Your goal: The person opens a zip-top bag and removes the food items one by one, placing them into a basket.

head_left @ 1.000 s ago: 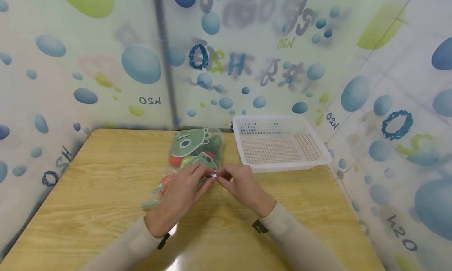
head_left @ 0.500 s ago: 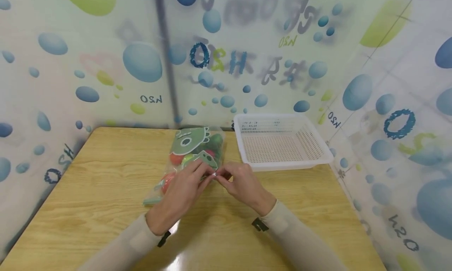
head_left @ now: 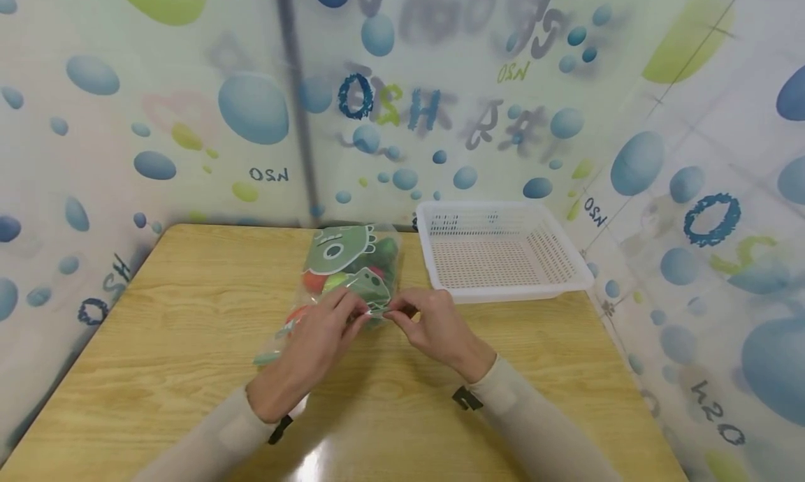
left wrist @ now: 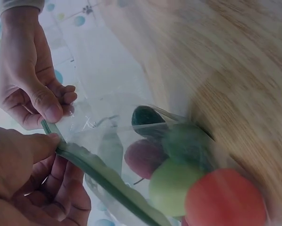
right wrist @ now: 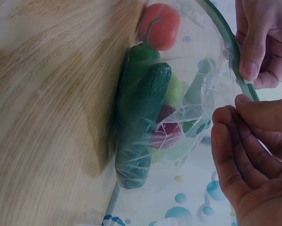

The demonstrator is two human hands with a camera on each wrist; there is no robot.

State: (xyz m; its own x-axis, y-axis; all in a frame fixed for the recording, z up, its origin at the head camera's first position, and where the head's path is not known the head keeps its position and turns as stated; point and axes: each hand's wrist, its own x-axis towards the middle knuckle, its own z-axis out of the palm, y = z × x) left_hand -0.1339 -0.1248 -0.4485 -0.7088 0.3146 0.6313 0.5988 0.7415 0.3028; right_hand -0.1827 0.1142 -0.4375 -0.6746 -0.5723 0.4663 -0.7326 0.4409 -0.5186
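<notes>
Fingers curled, our left hand (head_left: 314,335) and right hand (head_left: 441,328) pinch, close together, the green seal (left wrist: 110,186) running leftward along the zip-lock bag (head_left: 342,248) just beyond.

the left hand (head_left: 314,339) hides part of the bag (head_left: 342,250).

The head camera looks forward and down from the near side of the table (head_left: 189,293), far enough back to include the wall (head_left: 390,162) and basket (head_left: 503,292). The left wrist camera looks past the left hand (head_left: 317,335) at the bag (head_left: 346,248), close up and turned sideways; the right wrist camera does so past the right hand (head_left: 437,328), from the other side. Both share the bag and both hands.
</notes>
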